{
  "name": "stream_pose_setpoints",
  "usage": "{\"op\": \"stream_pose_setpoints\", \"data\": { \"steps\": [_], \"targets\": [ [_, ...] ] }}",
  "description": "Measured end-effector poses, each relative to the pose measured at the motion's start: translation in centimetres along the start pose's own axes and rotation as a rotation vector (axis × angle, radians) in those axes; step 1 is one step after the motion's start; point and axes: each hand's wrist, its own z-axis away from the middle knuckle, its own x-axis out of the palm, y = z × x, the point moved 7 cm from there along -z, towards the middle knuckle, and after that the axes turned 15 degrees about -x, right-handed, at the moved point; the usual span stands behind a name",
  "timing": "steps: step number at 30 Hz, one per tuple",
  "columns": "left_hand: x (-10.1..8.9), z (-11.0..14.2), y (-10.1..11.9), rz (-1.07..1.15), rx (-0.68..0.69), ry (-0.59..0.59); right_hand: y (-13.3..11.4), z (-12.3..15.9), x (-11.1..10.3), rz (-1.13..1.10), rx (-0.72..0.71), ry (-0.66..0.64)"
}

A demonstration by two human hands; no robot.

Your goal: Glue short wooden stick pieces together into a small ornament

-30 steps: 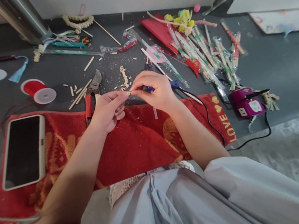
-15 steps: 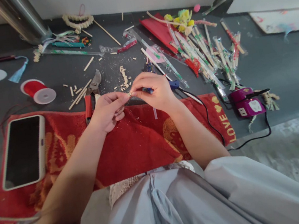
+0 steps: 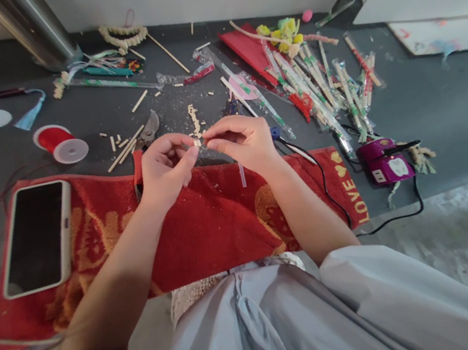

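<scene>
Pinching a pale piece in left hand, right hand near, its hold unclear.

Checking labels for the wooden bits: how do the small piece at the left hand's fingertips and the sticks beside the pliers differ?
Size: the small piece is a short stub; the sticks are long and thin.
Place: the small piece is pinched in the left hand; the sticks lie on the dark table.
Both are pale.
</scene>
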Motion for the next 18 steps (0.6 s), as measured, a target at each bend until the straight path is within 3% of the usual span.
{"op": "stream_pose_setpoints", "data": {
  "steps": [7, 15, 18],
  "targets": [
    [-0.2, 1.7, 2.8, -0.344, 0.384, 0.188, -0.5, -0.1, 0.4, -0.02, -0.039, -0.017],
    [0.3, 3.7, 4.1, -0.658, 0.789, 0.336, -1.0, -0.2, 0.3, 0.003, -0.094, -0.034],
    [0.4, 3.9, 4.2, -0.715, 0.838, 0.342, -1.2, -0.3, 0.4, 0.024, -0.106, -0.069]
  ]
}}
